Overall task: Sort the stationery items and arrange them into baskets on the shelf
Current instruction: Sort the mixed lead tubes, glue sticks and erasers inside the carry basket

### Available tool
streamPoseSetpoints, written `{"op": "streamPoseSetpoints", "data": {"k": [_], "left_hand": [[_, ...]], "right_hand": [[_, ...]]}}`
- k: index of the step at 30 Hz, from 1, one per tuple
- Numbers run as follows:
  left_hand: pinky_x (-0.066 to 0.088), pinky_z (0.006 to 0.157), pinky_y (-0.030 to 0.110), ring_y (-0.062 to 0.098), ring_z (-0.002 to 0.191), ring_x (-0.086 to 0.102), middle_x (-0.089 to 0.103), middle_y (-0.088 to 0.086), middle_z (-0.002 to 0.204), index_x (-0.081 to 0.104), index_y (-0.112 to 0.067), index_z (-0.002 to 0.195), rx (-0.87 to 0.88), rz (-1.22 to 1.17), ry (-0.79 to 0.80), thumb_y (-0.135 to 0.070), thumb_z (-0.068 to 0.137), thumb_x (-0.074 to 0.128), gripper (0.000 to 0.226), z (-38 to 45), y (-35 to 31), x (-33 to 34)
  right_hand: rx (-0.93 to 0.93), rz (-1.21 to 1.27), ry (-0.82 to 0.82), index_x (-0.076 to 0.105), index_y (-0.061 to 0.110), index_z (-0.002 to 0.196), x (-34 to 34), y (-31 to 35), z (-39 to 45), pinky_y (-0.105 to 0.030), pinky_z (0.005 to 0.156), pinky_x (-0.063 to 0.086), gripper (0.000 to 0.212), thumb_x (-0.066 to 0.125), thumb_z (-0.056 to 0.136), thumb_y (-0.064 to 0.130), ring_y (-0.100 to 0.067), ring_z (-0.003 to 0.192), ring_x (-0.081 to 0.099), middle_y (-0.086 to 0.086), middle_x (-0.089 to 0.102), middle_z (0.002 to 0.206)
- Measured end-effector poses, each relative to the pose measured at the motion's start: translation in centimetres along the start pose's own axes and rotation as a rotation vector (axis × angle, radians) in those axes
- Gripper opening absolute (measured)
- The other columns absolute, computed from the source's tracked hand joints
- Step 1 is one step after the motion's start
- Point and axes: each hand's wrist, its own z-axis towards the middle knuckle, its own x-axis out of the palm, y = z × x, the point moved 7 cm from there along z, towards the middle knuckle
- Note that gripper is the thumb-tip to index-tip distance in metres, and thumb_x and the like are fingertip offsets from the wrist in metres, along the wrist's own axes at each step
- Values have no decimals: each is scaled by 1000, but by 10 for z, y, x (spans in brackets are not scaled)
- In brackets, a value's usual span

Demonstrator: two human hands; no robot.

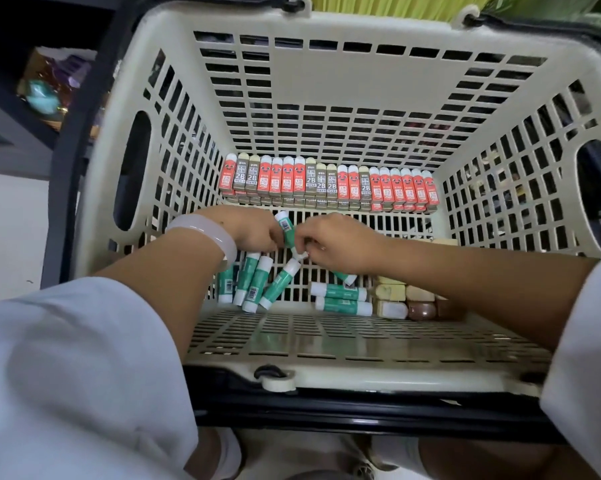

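a green glue stick (285, 226) stands upright between your hands above the basket (327, 32) floor. your left hand (254, 230) and right hand (337, 244) each pinch it, likely to line it up. erasers (327, 183) already stand in a row along the far wall; more glue sticks (254, 285) lie loose below.

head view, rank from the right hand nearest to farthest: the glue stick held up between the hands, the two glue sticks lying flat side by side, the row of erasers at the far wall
From the right hand:
1. Held glue stick, at its fingertips, just to its left.
2. Pair of flat glue sticks, on the basket floor just below the hand, toward the near wall.
3. Row of erasers, lined along the far wall, beyond the hand.
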Motion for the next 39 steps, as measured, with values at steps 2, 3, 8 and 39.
{"op": "streamPoseSetpoints", "data": {"k": [2, 3, 8, 39], "left_hand": [[41, 86, 28, 17, 102, 53, 59, 3, 121, 58, -15, 122, 30, -24, -91, -17, 96, 42, 31, 2, -5, -7], [40, 77, 25, 15, 91, 53, 62, 2, 112, 60, -14, 118, 46, -34, -133, -17, 96, 43, 29, 3, -8, -10], [46, 78, 34, 20, 91, 53, 54, 8, 119, 57, -15, 119, 47, -24, -366, -15, 95, 43, 27, 2, -14, -23], [48, 65, 26, 20, 78, 57, 61, 10, 105, 56, -4, 109, -93, -81, -105, -7, 86, 60, 24, 13, -12, 16]], "right_hand": [[-6, -211, 163, 56, 12, 110, 17, -4, -14, -31, 71, 50, 22, 48, 90, 14, -21, 90, 59, -6, 61, 103], [-17, -293, 256, 52, 12, 119, 31, -3, -23, -33, 69, 50, 29, 49, 89, 16, -25, 96, 58, -8, 58, 108], [-79, -487, 355, 37, 15, 137, 61, 5, -34, -39, 74, 50, 48, 49, 91, 12, -29, 112, 50, -13, 44, 124], [458, 164, -54, 52, 8, 114, 26, -56, -20, -31, 71, 48, 26, 50, 92, 21, -25, 90, 58, -11, 57, 114]]}}
